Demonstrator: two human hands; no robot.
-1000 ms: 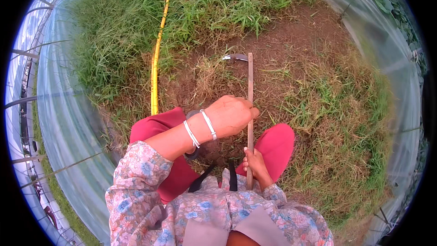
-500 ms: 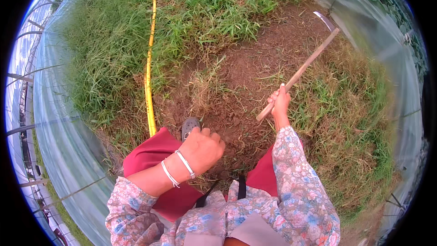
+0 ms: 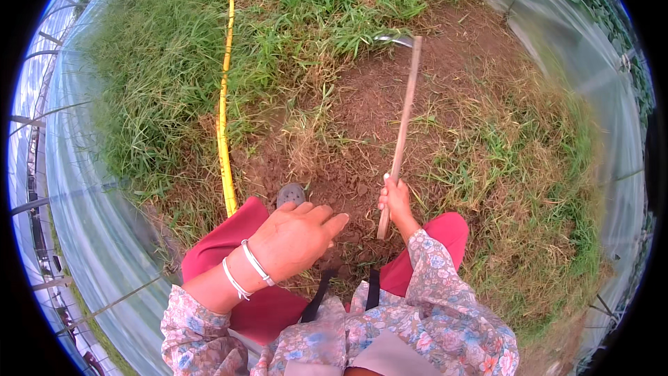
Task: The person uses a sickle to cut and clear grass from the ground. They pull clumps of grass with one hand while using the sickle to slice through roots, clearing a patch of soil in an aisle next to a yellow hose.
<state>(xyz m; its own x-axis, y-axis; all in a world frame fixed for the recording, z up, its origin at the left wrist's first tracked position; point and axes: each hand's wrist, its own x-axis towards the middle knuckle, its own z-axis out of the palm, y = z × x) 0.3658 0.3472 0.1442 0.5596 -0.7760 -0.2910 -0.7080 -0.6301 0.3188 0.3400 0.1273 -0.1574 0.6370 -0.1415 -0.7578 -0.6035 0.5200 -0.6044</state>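
My right hand is closed round the lower part of a sickle's long wooden handle. The handle slants away from me, and its thin curved metal blade points left at the far end, by the edge of the green grass. My left hand, with two white bands at the wrist, hovers back up over my left knee. Its fingers are loosely bent and slightly apart, their tips partly hidden, with nothing visible in them. Beneath the sickle lies bare brown soil with scattered dry stems.
A yellow hose runs through tall grass on the left. Cut, drying grass covers the ground at right. Plastic sheeting walls both sides. A grey clog shows by my left knee.
The sickle has swung left and its handle has come nearer me, moved by my right hand. My left hand has shifted slightly left, its fingers a little less curled.
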